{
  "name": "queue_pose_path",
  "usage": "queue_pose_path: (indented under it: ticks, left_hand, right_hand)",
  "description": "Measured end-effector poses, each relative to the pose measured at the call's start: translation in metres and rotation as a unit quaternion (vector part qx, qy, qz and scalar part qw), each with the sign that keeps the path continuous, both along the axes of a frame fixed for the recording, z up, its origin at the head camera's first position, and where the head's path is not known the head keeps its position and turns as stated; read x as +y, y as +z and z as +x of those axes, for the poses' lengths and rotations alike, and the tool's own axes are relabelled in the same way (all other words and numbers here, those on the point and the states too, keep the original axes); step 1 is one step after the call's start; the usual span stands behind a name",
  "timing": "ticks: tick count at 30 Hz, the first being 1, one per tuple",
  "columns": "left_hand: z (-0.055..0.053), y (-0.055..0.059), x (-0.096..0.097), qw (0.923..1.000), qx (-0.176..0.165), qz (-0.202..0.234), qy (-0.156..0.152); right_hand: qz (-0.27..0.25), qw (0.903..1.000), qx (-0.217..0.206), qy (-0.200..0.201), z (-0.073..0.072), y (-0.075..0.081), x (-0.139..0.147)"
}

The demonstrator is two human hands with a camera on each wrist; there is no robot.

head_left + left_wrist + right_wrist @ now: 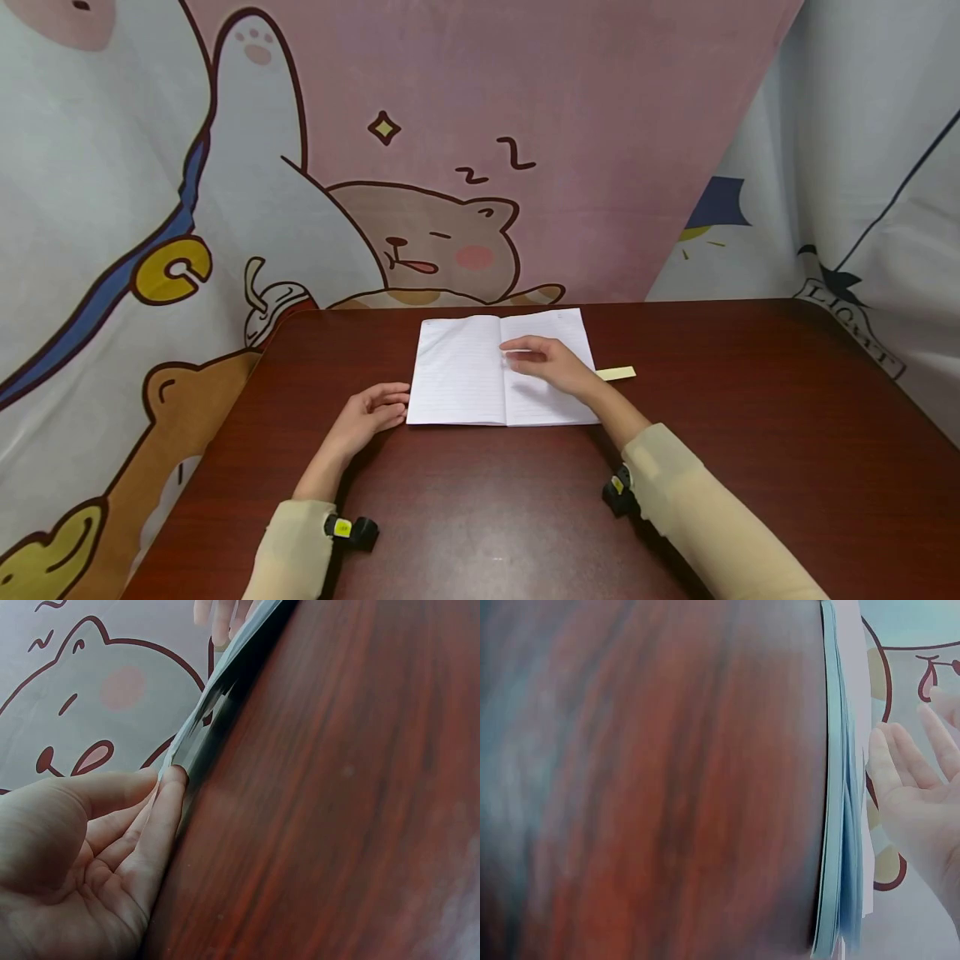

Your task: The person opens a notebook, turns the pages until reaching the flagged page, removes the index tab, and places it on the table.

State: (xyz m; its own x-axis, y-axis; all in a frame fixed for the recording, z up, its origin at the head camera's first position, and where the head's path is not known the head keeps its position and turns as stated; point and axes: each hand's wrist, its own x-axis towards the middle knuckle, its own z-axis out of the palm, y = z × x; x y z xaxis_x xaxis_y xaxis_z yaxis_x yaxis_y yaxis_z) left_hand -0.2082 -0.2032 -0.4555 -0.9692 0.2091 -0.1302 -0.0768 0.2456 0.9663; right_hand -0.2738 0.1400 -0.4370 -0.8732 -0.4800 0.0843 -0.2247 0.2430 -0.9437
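An open notebook [457, 375] with ruled white pages lies on the table, its middle fold running away from me. At its left edge my left hand [366, 417] pinches the edge of the notebook [196, 724] between thumb and fingertips, as the left wrist view shows. Over the right page hovers my right hand [551, 365], fingers loosely extended toward the fold and holding nothing. From the right wrist, the notebook's stacked page edges [840, 825] show side-on, with the right hand [922, 795] just above them.
A pale yellow strip [617, 373] sticks out from the notebook's right side. The dark reddish-brown table [480, 508] reaches back to a cartoon-printed cloth [600, 125]. A black camera is strapped to each wrist.
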Motion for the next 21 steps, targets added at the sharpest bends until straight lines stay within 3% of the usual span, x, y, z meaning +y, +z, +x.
queue_pose_path:
  ticks: [8,21]
  left_hand:
    - [0.000,0.000,-0.001,1.0000,0.003,0.003,-0.005]
    - [0.000,-0.001,-0.001,1.0000,0.004,0.007,-0.005]
  right_hand:
    - [-0.026,0.9983,0.022,-0.047,-0.005,0.001,0.015]
    - [0.001,0.9898,0.055,-0.131,-0.010,0.002,0.040]
